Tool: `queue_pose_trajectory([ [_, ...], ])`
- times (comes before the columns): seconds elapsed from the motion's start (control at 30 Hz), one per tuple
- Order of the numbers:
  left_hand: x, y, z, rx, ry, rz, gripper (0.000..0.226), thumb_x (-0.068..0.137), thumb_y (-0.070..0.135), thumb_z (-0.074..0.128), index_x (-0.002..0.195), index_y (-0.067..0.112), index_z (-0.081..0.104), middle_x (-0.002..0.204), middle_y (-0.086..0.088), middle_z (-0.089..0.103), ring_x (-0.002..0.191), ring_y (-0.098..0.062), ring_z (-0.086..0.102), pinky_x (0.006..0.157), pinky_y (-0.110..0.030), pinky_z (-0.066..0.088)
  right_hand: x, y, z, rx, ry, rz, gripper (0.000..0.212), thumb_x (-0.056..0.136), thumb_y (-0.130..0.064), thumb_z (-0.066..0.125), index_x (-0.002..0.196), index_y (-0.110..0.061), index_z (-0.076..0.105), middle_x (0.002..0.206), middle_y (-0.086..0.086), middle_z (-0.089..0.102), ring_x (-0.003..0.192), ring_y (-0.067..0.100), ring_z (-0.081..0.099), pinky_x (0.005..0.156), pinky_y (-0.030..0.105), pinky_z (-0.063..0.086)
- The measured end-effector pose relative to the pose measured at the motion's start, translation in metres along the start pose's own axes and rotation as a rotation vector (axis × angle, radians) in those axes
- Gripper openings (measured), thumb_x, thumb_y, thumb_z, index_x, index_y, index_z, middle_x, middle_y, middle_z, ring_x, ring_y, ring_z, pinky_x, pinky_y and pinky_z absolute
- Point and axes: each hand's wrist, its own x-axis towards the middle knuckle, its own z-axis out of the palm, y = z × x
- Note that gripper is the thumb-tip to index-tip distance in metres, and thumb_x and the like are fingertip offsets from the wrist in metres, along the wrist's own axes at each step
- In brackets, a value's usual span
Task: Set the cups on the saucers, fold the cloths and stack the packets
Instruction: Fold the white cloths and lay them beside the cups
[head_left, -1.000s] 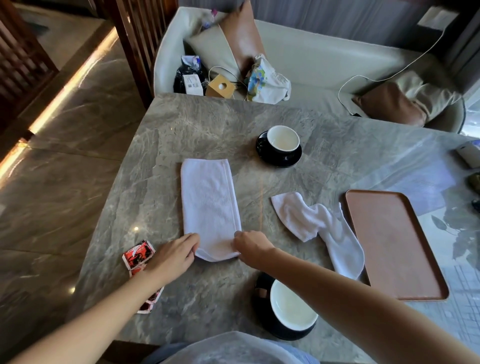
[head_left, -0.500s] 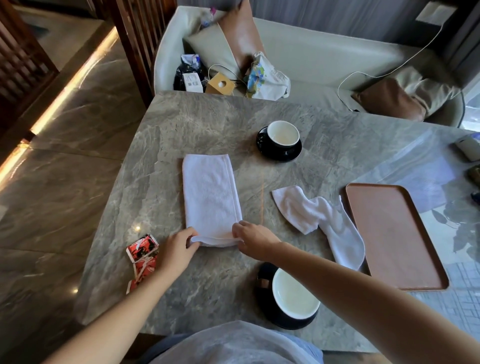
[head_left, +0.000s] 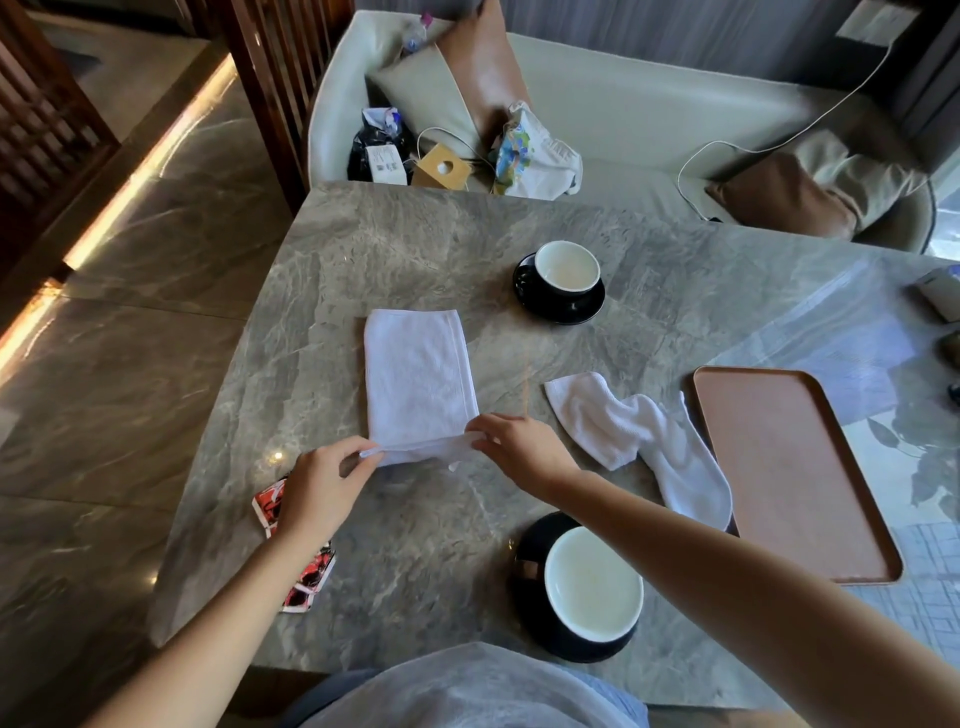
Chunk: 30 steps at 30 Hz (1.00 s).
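A white cloth (head_left: 415, 379) lies folded lengthwise on the grey marble table (head_left: 415, 244). My left hand (head_left: 324, 483) pinches its near left corner and my right hand (head_left: 519, 447) pinches its near right corner, lifting the near edge off the table. A second white cloth (head_left: 644, 436) lies crumpled to the right. One black cup (head_left: 566, 270) sits on a black saucer (head_left: 545, 309) at the back. Another black cup (head_left: 592, 587) sits on a saucer (head_left: 524, 551) near the front edge. Red and white packets (head_left: 306, 577) lie by the left edge, partly under my left forearm.
A brown tray (head_left: 789, 483) lies at the right of the table. A sofa (head_left: 649, 114) with cushions, bags and a cable stands behind the table. Small objects sit at the table's far right edge (head_left: 940, 291).
Both hands have closed on the cloth's near corners and raised the near edge, moving it a little away from me. The camera has shifted slightly.
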Motion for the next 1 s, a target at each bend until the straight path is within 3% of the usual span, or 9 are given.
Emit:
queue_pose_trajectory([
  [0.2, 0.001, 0.022, -0.005, -0.278, 0.028, 0.060, 0.011, 0.086, 0.029, 0.058, 0.078, 0.023, 0.062, 0.075, 0.008, 0.067, 0.072, -0.006, 0.062, 0.066, -0.023, 0.045, -0.002, -0.001, -0.006, 0.064, 0.093, 0.001, 0.023, 0.097, -0.030, 0.048, 0.111, -0.013, 0.057, 0.104, 0.005, 0.067, 0.088, 0.027, 0.062, 0.070, 0.037, 0.048],
  [0.3, 0.003, 0.035, -0.007, -0.370, 0.078, 0.074, 0.010, 0.086, 0.026, 0.056, 0.078, 0.024, 0.061, 0.072, 0.014, 0.067, 0.066, 0.003, 0.059, 0.058, -0.010, 0.042, -0.001, -0.005, -0.011, 0.200, 0.178, 0.048, 0.018, 0.096, -0.027, 0.050, 0.106, -0.013, 0.056, 0.100, 0.004, 0.066, 0.088, 0.025, 0.062, 0.074, 0.038, 0.050],
  [0.4, 0.007, 0.043, -0.007, -0.432, 0.101, 0.054, 0.014, 0.089, 0.016, 0.058, 0.075, 0.017, 0.059, 0.062, 0.014, 0.061, 0.057, 0.004, 0.051, 0.052, -0.008, 0.034, 0.001, -0.012, -0.016, 0.405, 0.298, 0.066, 0.010, 0.095, -0.020, 0.052, 0.100, -0.014, 0.057, 0.092, -0.004, 0.065, 0.085, 0.012, 0.062, 0.078, 0.024, 0.051],
  [0.5, 0.010, 0.047, -0.006, -0.465, 0.096, 0.023, 0.021, 0.090, 0.013, 0.056, 0.071, 0.008, 0.053, 0.054, 0.009, 0.047, 0.050, 0.002, 0.039, 0.047, -0.011, 0.027, 0.002, -0.018, -0.020, 0.514, 0.323, 0.099, 0.019, 0.097, -0.026, 0.049, 0.078, -0.021, 0.050, 0.066, -0.015, 0.050, 0.061, 0.002, 0.047, 0.058, 0.015, 0.039],
  [0.6, 0.009, 0.045, -0.007, -0.472, 0.072, -0.016, 0.024, 0.092, 0.016, 0.054, 0.070, 0.008, 0.052, 0.059, 0.001, 0.042, 0.053, 0.000, 0.034, 0.048, -0.014, 0.025, -0.001, -0.016, -0.020, 0.541, 0.219, 0.152, 0.029, 0.097, -0.027, 0.049, 0.069, -0.019, 0.044, 0.062, -0.012, 0.042, 0.057, 0.003, 0.036, 0.055, 0.021, 0.032],
  [0.7, 0.000, 0.040, -0.002, -0.461, 0.060, -0.092, 0.023, 0.087, 0.026, 0.052, 0.073, 0.009, 0.053, 0.067, -0.006, 0.048, 0.061, -0.009, 0.039, 0.056, -0.023, 0.029, -0.002, -0.013, -0.016, 0.633, 0.022, 0.256, 0.029, 0.097, -0.025, 0.049, 0.075, -0.008, 0.047, 0.066, 0.002, 0.044, 0.061, 0.013, 0.043, 0.055, 0.030, 0.039],
  [0.8, -0.014, 0.035, 0.010, -0.475, 0.028, -0.162, 0.026, 0.085, 0.031, 0.051, 0.076, 0.007, 0.053, 0.067, -0.006, 0.049, 0.063, -0.012, 0.040, 0.056, -0.028, 0.031, -0.008, -0.011, -0.009, 0.811, -0.101, 0.425, 0.027, 0.098, -0.031, 0.047, 0.077, -0.014, 0.047, 0.065, 0.001, 0.039, 0.058, 0.013, 0.039, 0.048, 0.023, 0.034],
  [0.9, -0.023, 0.030, 0.020, -0.554, 0.017, -0.299, 0.023, 0.092, 0.026, 0.053, 0.073, 0.013, 0.054, 0.061, 0.000, 0.046, 0.056, -0.011, 0.040, 0.046, -0.023, 0.035, -0.014, -0.010, 0.001, 0.900, -0.167, 0.589, 0.026, 0.098, -0.036, 0.046, 0.088, -0.014, 0.055, 0.073, 0.005, 0.046, 0.066, 0.017, 0.045, 0.055, 0.025, 0.038],
  [1.0, -0.022, 0.026, 0.029, -0.614, 0.000, -0.446, 0.017, 0.091, 0.026, 0.054, 0.082, 0.013, 0.061, 0.076, 0.002, 0.059, 0.073, -0.011, 0.051, 0.067, -0.026, 0.039, -0.016, -0.008, 0.008, 0.925, -0.191, 0.675, 0.026, 0.098, -0.034, 0.045, 0.094, -0.012, 0.058, 0.083, 0.008, 0.053, 0.075, 0.019, 0.053, 0.069, 0.033, 0.048],
])
